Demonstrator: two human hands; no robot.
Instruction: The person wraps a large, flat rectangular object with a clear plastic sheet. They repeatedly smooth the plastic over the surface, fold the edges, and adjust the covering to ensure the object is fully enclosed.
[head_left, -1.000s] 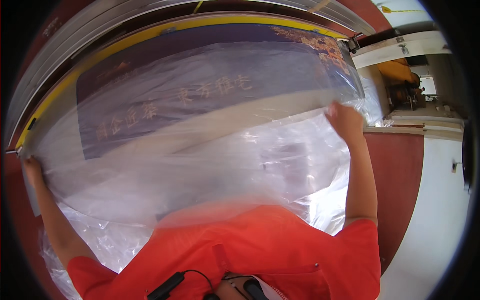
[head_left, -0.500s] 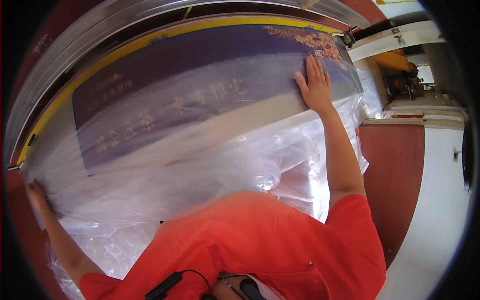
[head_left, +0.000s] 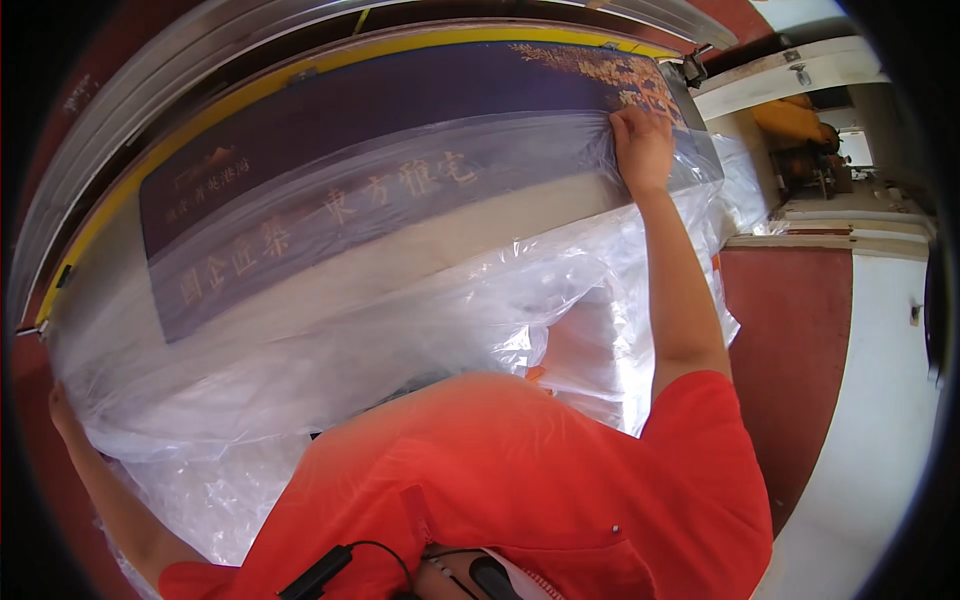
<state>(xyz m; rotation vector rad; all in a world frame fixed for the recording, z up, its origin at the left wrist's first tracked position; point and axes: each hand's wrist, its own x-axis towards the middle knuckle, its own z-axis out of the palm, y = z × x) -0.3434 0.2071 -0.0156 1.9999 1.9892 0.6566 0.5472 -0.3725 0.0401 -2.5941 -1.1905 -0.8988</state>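
Note:
A long printed panel [head_left: 330, 98], dark blue with pale lettering and a golden tree at its right end, lies across the bench before me. Clear plastic film [head_left: 400, 300] covers its near part and hangs in folds toward my body; the far strip is uncovered. My right hand [head_left: 643, 148] is closed at the film's far edge near the tree, fingertips curled down and pinching it. At the far left end, my left hand [head_left: 62, 410] is closed on the film's side edge, its fingers partly hidden.
A yellow strip [head_left: 240, 92] and a metal rail [head_left: 150, 65] run along the panel's far side. Bunched film [head_left: 738, 185] hangs past the right end. To the right are a red-and-white floor [head_left: 785, 340] and a doorway with machinery [head_left: 805, 160].
My right hand has gone from lying flat with fingers spread to curled and pinching the film. The film lies flatter, and the lettering shows more clearly. My left hand has shifted slightly down and left.

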